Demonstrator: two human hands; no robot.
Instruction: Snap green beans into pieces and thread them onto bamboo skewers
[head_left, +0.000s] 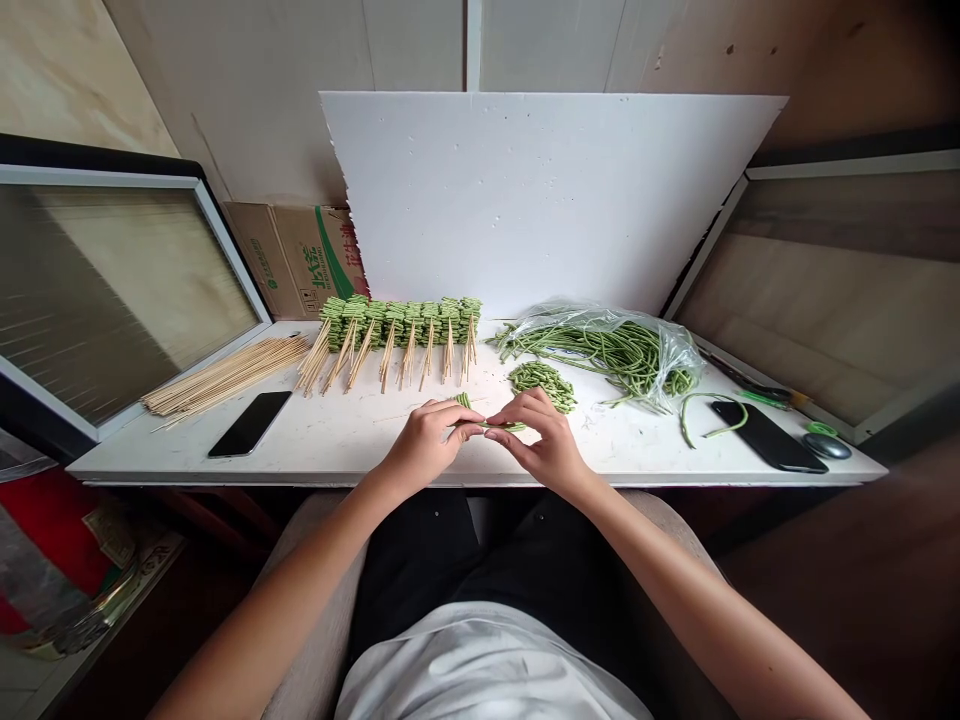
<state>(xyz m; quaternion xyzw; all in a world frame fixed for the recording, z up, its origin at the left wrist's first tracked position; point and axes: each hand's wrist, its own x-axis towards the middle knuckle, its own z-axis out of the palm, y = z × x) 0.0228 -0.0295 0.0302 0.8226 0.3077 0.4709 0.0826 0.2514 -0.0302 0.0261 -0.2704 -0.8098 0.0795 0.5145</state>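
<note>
**You pinched a long green bean [504,426] at centre frame.**
Your left hand [427,440] and right hand [540,440] had their fingers closed on it above the white surface [315,440], just below a heap of short green bean pieces [541,385]; green beans on wooden skewers [397,325] lay upper centre.

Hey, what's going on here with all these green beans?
A person at a white table is pinching a green long bean between the left hand and right hand. Ahead lie a row of bean-threaded bamboo skewers, a bundle of bare skewers, and a plastic bag of long beans.
</note>
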